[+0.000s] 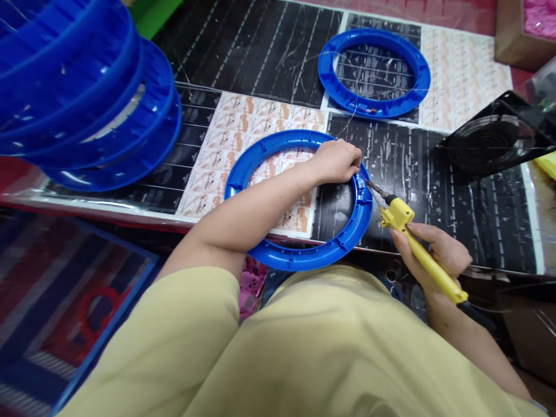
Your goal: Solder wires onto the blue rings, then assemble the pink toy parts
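A blue plastic ring (278,258) lies with its channelled side up, its near part reaching past the table's front edge. Across it stretches my left arm, and my left hand (339,162) is closed at the ring's upper right part. Its fingertips are mostly hidden, so what they pinch there does not show. My right hand (438,255) grips a yellow soldering iron (428,263) by the handle. The iron's thin tip points up and left to the ring's right side, by a small component (360,183), close to my left fingertips.
Another blue ring (332,75) lies farther back, with thin wires near it. Stacked blue rings (152,116) stand at the left. A black fan (486,139) is on the right, below a box (512,35) with pink items. Printed sheets cover the table (208,156).
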Motion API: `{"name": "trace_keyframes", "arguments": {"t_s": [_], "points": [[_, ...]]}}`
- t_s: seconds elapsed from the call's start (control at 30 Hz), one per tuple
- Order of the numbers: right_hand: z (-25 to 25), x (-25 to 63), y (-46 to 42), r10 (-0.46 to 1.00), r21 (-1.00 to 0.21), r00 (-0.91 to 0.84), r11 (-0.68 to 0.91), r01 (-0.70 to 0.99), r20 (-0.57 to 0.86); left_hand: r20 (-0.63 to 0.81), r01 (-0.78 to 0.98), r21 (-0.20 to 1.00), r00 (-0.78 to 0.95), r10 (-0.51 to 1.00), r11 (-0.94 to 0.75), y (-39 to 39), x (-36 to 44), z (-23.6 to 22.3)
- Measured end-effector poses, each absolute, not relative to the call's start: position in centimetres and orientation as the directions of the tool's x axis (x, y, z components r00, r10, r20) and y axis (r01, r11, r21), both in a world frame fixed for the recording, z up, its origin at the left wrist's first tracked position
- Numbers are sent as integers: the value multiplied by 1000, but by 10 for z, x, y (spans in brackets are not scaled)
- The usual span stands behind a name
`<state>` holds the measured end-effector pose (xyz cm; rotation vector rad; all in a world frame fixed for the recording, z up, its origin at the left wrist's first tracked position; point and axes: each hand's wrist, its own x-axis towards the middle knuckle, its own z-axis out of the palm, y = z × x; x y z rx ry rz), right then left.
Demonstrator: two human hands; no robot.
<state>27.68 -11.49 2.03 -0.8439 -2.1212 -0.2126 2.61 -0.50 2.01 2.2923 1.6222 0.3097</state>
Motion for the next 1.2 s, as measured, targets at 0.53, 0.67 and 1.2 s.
{"name": "trace_keyframes", "arguments": {"t_s": [0.53, 0.67, 1.2], "points": [[16, 272, -110, 521, -159, -462, 769, 619, 717, 24, 839, 460, 314, 949, -290, -2, 26, 14], [19, 271, -108, 490, -123, -509, 795, 595, 708, 34, 834, 475, 301, 953, -280, -2, 25, 13], [33, 268, -106, 479, -132, -504, 806, 576, 719, 86, 834, 440, 330, 940, -333, -1, 26, 12]]}}
